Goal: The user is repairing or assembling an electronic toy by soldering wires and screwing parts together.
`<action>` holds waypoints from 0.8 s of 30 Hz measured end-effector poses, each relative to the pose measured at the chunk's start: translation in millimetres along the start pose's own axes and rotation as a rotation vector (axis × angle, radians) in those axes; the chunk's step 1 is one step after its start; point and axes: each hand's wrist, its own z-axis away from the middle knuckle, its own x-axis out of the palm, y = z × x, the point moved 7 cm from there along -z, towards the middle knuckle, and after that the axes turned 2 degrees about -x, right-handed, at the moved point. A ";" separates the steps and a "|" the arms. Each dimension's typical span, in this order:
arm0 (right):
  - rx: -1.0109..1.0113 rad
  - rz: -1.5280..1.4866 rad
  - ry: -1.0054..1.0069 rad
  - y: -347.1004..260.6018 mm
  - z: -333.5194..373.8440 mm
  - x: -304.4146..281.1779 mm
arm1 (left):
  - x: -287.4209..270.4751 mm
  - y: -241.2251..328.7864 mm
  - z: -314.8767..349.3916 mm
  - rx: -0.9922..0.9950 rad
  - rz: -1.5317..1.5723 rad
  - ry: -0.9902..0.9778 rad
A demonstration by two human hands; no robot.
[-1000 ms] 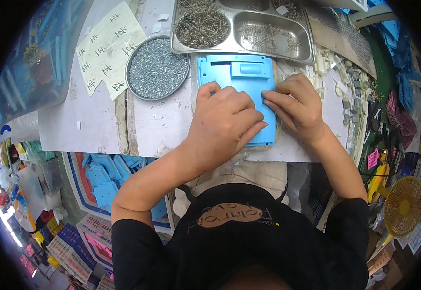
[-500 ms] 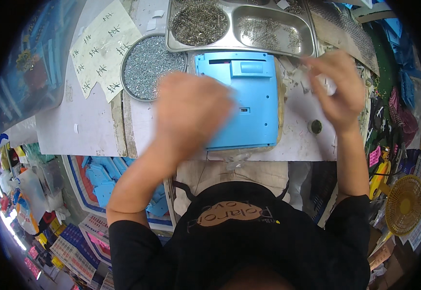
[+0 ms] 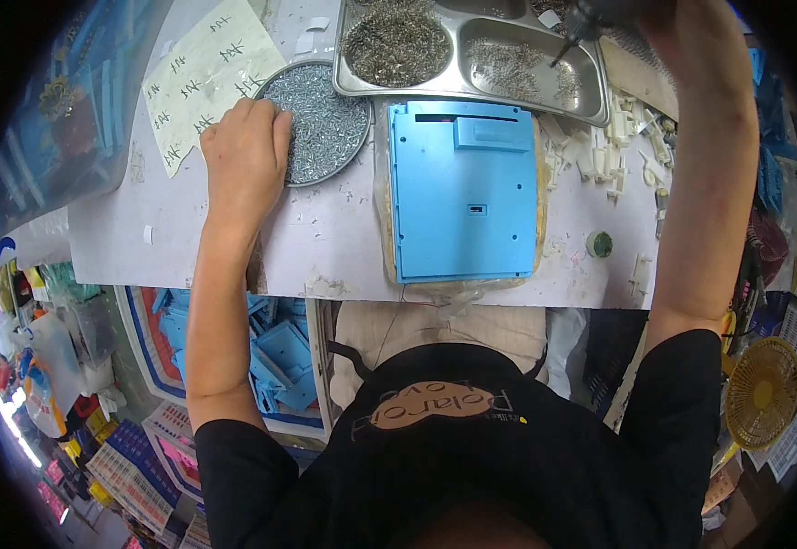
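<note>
My left hand (image 3: pixel 245 156) is at the left rim of a round metal dish (image 3: pixel 368 137) full of small silver screws (image 3: pixel 321 114). Its fingers are curled and closed, their tips hidden from above. At the upper right, my right hand (image 3: pixel 691 41) is wrapped round a dark power screwdriver (image 3: pixel 600 16), partly cut off by the frame's top. Its thin bit points down and left over the metal tray. Between my arms, a light-blue plastic housing (image 3: pixel 458 197) lies flat on a padded base, with a slot near its far edge and a small rectangular opening.
A steel compartment tray (image 3: pixel 453 73) of springs and small metal parts stands beyond the housing. White plastic pieces (image 3: pixel 607 160) and a small green-topped pot (image 3: pixel 599 243) lie to the right. A marked paper sheet (image 3: pixel 206 78) lies left. Below the table, a bin holds blue parts (image 3: pixel 284 357).
My left hand has moved from over the housing leftward to the screw dish's rim. My right hand has gone up and farther away, and now holds the power screwdriver.
</note>
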 end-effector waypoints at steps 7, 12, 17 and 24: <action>0.094 -0.328 0.112 9.2 98.3 7.9 | -21.4 36.9 9.1 -0.112 0.653 -0.121; 0.036 -0.485 0.127 -26.9 135.8 35.6 | -46.8 160.6 37.3 0.316 0.635 -0.197; -0.018 -0.549 0.048 -58.8 138.9 49.5 | -49.0 183.7 48.7 0.385 0.671 -0.069; -0.032 -0.582 0.026 -63.8 136.2 50.3 | -48.7 183.6 51.2 0.406 0.754 0.034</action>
